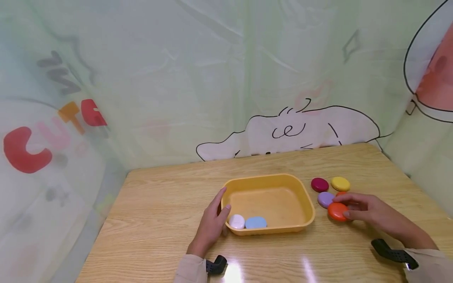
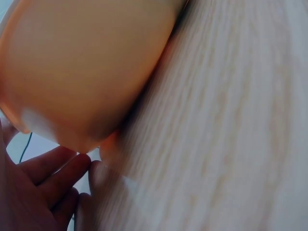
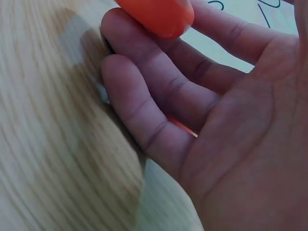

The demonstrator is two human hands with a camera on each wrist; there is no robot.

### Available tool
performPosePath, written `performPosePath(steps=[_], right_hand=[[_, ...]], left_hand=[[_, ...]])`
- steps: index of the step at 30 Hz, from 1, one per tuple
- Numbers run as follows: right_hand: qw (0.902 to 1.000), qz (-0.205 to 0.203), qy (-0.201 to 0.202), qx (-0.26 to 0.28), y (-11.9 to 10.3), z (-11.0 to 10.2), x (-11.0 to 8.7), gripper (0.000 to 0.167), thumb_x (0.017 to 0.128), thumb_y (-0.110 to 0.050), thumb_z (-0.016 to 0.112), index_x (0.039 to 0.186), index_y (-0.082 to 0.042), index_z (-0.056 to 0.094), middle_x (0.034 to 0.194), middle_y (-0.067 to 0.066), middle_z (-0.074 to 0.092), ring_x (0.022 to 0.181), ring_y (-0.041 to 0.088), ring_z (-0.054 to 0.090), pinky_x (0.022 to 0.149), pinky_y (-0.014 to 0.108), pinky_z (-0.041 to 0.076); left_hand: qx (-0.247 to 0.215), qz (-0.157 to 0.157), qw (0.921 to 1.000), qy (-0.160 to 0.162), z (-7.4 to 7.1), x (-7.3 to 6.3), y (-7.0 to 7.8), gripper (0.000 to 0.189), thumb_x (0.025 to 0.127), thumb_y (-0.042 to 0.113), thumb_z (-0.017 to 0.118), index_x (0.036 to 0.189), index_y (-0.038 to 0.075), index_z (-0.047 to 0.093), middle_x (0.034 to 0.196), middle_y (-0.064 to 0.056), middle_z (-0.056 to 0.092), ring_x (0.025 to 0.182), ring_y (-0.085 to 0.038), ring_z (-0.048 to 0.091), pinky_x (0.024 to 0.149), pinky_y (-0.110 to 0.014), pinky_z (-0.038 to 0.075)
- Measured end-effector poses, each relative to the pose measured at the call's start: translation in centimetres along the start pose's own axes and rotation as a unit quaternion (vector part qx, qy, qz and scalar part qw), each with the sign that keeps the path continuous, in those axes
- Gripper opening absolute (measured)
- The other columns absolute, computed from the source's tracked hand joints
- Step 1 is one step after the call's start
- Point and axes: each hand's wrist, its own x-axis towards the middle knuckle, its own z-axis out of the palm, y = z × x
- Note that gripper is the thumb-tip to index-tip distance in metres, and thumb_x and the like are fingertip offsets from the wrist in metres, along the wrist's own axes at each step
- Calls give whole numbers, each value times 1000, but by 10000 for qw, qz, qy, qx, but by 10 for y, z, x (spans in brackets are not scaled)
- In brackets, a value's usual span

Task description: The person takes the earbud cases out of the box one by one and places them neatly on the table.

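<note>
Head view: from my remote seat I see the right hand (image 1: 371, 214) pinching a red-orange macaron-shaped disc (image 1: 337, 212) between thumb and fingers. Just beyond the pinch lie a lilac disc (image 1: 325, 199) and a partly hidden orange disc (image 1: 340, 193); farther beyond it, a magenta disc (image 1: 319, 184) and a yellow disc (image 1: 340, 183). Left of this grip stands the yellow-orange tray (image 1: 283, 206), a white disc (image 1: 237, 221) and a blue disc (image 1: 256, 223) in its corner nearest the left hand (image 1: 210, 220), which rests unclenched against the tray's end

Left wrist view: the fingers reach to the smooth outer wall; I judge the tray light and fairly stiff, best steadied at its rim

Right wrist view: the red-orange disc sits at the fingertips, clear of the palm; I judge it light, hard and slick, best taken across its rounded edge, since the glossy dome could slip
</note>
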Motion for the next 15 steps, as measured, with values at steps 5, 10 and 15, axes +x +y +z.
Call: performPosePath(steps=[5, 10, 15], right_hand=[[9999, -3, -103, 24, 6, 0, 1, 40, 99, -19, 63, 134, -1, 58, 137, 23, 51, 103, -6, 54, 80, 22, 54], [9997, -39, -242, 29, 8, -2, 1, 38, 99, -16, 62, 133, 1, 58, 134, 23, 51, 99, 0, 59, 79, 23, 55], [9996, 45, -184, -225, 7, -3, -1, 36, 99, -19, 62, 131, -3, 61, 133, 23, 53, 99, 5, 57, 77, 24, 55]], left_hand=[[-19, -48, 10000, -10, 0, 0, 0, 56, 105, 39, 49, 158, 34, 30, 160, 9, 31, 147, -14, 27, 119, -42, 26], [-28, -49, 10000, -11, 0, 0, 1, 56, 105, 37, 49, 158, 34, 31, 160, 8, 31, 146, -15, 28, 119, -43, 26], [-15, -25, 10000, -14, -1, 0, 2, 55, 106, 36, 49, 158, 33, 31, 160, 7, 31, 147, -17, 28, 119, -45, 26]])
